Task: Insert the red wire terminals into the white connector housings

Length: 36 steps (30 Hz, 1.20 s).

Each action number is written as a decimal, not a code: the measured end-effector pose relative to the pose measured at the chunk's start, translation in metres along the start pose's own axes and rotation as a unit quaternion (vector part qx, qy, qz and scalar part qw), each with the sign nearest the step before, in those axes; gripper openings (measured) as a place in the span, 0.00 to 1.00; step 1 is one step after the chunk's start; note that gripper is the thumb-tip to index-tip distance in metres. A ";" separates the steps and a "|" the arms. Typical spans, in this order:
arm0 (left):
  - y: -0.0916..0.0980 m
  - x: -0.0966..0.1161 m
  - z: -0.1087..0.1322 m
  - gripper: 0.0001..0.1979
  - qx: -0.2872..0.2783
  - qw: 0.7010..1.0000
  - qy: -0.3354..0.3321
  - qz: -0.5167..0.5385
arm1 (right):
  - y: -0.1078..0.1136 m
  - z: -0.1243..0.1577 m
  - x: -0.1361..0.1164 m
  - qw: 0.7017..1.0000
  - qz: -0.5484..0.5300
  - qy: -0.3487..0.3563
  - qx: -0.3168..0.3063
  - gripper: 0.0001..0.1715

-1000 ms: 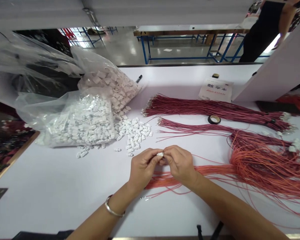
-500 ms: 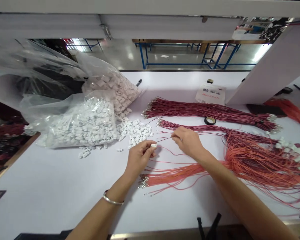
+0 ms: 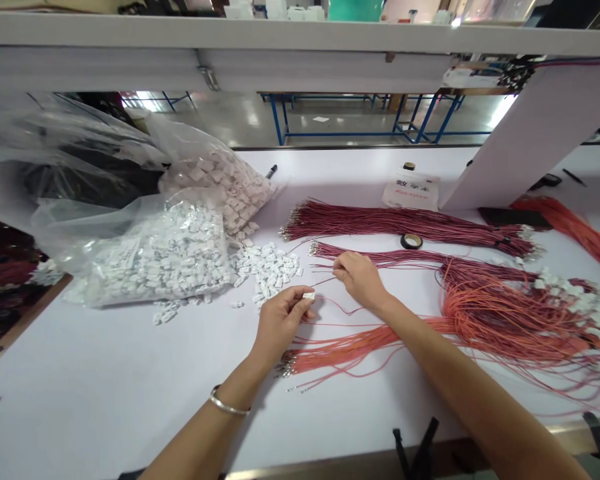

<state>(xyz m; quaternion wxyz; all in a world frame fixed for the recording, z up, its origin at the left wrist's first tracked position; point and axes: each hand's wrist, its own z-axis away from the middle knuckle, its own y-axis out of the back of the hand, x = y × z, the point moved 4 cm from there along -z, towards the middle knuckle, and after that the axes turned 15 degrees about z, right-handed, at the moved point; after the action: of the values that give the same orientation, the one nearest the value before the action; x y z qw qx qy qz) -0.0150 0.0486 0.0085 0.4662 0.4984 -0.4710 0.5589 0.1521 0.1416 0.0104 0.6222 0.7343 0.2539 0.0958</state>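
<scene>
My left hand (image 3: pixel 280 321) pinches a small white plastic connector (image 3: pixel 309 295) between thumb and fingers, just above the white table (image 3: pixel 120 373). My right hand (image 3: pixel 360 277) rests a little to the right, fingers closed on the tip of a thin dark red wire (image 3: pixel 330 280) at the end of a dark red wire bundle (image 3: pixel 380 255). A fan of orange wires (image 3: pixel 350 347) lies under and between my forearms. A loose pile of white connectors (image 3: pixel 267 267) sits just beyond my left hand.
Two clear plastic bags of white connectors (image 3: pixel 155 253) lie at the left. A longer dark red bundle (image 3: pixel 405 223), a tape roll (image 3: pixel 411 241), a paper packet (image 3: pixel 410 190), a black pen (image 3: pixel 271 171) and a large orange wire heap (image 3: pixel 505 320) lie further back and right. A white panel (image 3: pixel 530 133) leans at right.
A second ago both hands were together on the connector. My right hand has moved away up and right to the dark red wires. The left hand still holds the connector.
</scene>
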 end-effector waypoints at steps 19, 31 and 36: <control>-0.010 -0.005 0.011 0.10 -0.031 0.997 0.027 0.060 | 0.021 0.056 -0.018 0.969 -0.202 0.076 0.123 0.09; -0.010 -0.006 0.009 0.11 -0.036 0.997 0.032 0.059 | 0.018 0.054 -0.018 0.970 -0.224 0.067 0.073 0.09; -0.010 -0.006 0.010 0.10 -0.037 0.997 0.031 0.056 | 0.020 0.056 -0.019 0.970 -0.208 0.070 0.104 0.07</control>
<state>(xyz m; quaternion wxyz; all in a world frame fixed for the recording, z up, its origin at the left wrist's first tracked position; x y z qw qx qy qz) -0.0035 0.0399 0.0038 0.4670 0.4357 -0.5040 0.5814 0.1661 0.0821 0.0212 0.5292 0.7177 0.4524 -0.0117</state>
